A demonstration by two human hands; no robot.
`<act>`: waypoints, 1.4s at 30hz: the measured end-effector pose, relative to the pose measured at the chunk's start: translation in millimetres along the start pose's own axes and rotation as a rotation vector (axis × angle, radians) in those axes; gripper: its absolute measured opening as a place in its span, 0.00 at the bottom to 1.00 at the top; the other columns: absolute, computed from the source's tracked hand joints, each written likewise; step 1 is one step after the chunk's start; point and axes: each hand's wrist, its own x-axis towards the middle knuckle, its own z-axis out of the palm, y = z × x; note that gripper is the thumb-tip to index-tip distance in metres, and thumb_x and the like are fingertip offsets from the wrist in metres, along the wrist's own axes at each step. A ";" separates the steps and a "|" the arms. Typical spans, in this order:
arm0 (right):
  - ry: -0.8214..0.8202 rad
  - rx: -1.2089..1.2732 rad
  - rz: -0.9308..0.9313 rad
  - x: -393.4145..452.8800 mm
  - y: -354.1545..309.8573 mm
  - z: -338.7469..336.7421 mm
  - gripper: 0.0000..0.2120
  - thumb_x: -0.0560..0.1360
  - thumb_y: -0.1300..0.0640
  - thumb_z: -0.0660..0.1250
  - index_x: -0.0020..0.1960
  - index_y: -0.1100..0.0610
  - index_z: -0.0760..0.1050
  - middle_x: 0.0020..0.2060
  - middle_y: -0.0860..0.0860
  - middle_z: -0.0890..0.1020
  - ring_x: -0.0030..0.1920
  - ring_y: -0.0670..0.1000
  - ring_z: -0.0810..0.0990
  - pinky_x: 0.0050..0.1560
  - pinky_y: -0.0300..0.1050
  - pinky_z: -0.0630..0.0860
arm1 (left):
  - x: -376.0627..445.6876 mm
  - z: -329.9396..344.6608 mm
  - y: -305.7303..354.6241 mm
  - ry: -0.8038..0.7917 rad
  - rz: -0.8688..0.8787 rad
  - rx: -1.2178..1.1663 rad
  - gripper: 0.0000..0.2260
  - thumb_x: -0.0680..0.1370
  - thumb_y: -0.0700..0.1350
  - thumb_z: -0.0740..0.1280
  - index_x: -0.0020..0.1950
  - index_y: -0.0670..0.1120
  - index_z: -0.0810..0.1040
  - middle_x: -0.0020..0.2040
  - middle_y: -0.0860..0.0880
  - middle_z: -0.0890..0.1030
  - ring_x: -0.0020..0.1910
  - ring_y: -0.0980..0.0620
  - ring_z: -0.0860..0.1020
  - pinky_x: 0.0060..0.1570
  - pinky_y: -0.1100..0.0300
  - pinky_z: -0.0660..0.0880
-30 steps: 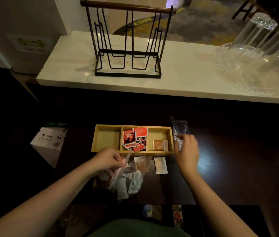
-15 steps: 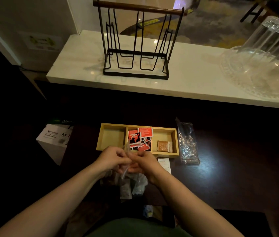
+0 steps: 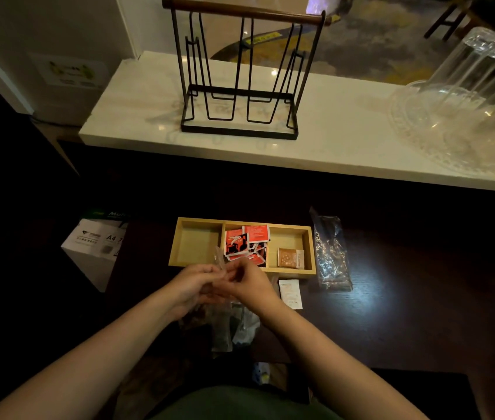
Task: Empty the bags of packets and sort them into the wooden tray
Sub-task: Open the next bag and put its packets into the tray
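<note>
The clear plastic bag of packets (image 3: 231,322) now hangs pinched at its top edge between both hands, just in front of the wooden tray (image 3: 309,269), its long axis running roughly from the hands down toward the person, mouth uppermost and body slumped on the dark table (image 3: 406,313); the left hand (image 3: 193,284) and right hand (image 3: 249,283) have come together on it within the last second, the right having let go of the emptied bag (image 3: 331,253), which lies flat just right of the tray, pointing away from the person; so one bag looks done and the opening of the next is, I judge, under way; red packets (image 3: 246,244) fill the middle compartment, a brown packet (image 3: 290,257) lies in the right one, the left is bare; a white packet (image 3: 290,294) rests on the table near the tray's front.
</note>
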 end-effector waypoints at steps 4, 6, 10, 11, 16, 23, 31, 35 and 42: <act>0.110 -0.134 -0.107 0.3 1.6 2.6 0.13 0.70 0.57 0.73 0.53 0.57 0.77 0.38 0.47 0.81 0.41 0.48 0.81 0.45 0.46 0.79 | 0.5 0.0 -1.3 -0.003 0.030 0.005 0.07 0.77 0.40 0.65 0.40 0.43 0.77 0.35 0.48 0.82 0.34 0.52 0.81 0.32 0.60 0.80; 0.109 -0.094 -0.101 0.5 3.2 -1.6 0.08 0.72 0.57 0.71 0.51 0.57 0.80 0.36 0.46 0.82 0.39 0.46 0.82 0.42 0.40 0.80 | 1.0 0.7 -2.5 0.015 0.046 0.021 0.06 0.77 0.40 0.65 0.40 0.43 0.76 0.36 0.46 0.81 0.34 0.51 0.81 0.30 0.62 0.79; 0.092 0.077 -0.029 0.0 9.7 -10.8 0.07 0.74 0.64 0.68 0.51 0.60 0.82 0.41 0.54 0.85 0.41 0.50 0.84 0.44 0.44 0.82 | 1.2 1.9 -4.6 0.027 0.072 0.017 0.07 0.78 0.39 0.64 0.40 0.42 0.74 0.34 0.45 0.80 0.29 0.53 0.80 0.29 0.63 0.79; 0.069 0.156 0.006 -1.1 10.4 -12.3 0.08 0.75 0.66 0.66 0.52 0.61 0.82 0.41 0.54 0.85 0.39 0.49 0.84 0.41 0.42 0.82 | 1.1 2.4 -4.8 0.026 0.076 0.020 0.07 0.78 0.38 0.64 0.40 0.41 0.75 0.34 0.45 0.80 0.30 0.53 0.80 0.30 0.63 0.79; -0.012 0.256 0.043 -5.1 9.0 -11.4 0.10 0.76 0.69 0.62 0.56 0.66 0.78 0.36 0.51 0.80 0.28 0.38 0.79 0.29 0.30 0.73 | 0.6 6.8 -4.9 0.049 0.089 0.075 0.05 0.77 0.40 0.66 0.42 0.42 0.76 0.35 0.45 0.81 0.32 0.52 0.80 0.32 0.62 0.79; 0.116 0.064 -0.013 1.0 8.8 -7.9 0.08 0.77 0.60 0.66 0.49 0.63 0.82 0.30 0.46 0.79 0.27 0.38 0.76 0.29 0.30 0.71 | -1.0 9.6 0.2 0.071 0.139 0.255 0.08 0.80 0.39 0.60 0.41 0.41 0.72 0.35 0.42 0.79 0.31 0.52 0.80 0.32 0.61 0.79; 0.175 -0.219 -0.075 5.4 2.1 -13.1 0.07 0.75 0.61 0.68 0.40 0.55 0.81 0.30 0.45 0.79 0.27 0.38 0.77 0.31 0.32 0.76 | -3.1 9.4 5.4 0.185 0.219 0.709 0.10 0.79 0.36 0.60 0.38 0.44 0.67 0.30 0.47 0.78 0.25 0.57 0.78 0.26 0.66 0.75; 0.300 -0.335 -0.090 9.6 10.3 -35.8 0.07 0.75 0.59 0.67 0.39 0.57 0.80 0.33 0.51 0.83 0.35 0.51 0.83 0.41 0.48 0.82 | -10.0 -19.5 17.9 0.308 0.212 0.966 0.13 0.75 0.39 0.64 0.33 0.48 0.66 0.31 0.49 0.76 0.33 0.49 0.79 0.34 0.56 0.73; 0.251 -0.613 -0.221 11.9 1.7 -43.9 0.05 0.75 0.60 0.65 0.42 0.59 0.78 0.38 0.54 0.82 0.38 0.51 0.79 0.40 0.45 0.77 | -24.0 -8.1 45.0 0.323 0.318 1.065 0.08 0.72 0.43 0.68 0.39 0.48 0.68 0.35 0.48 0.79 0.31 0.51 0.78 0.35 0.53 0.76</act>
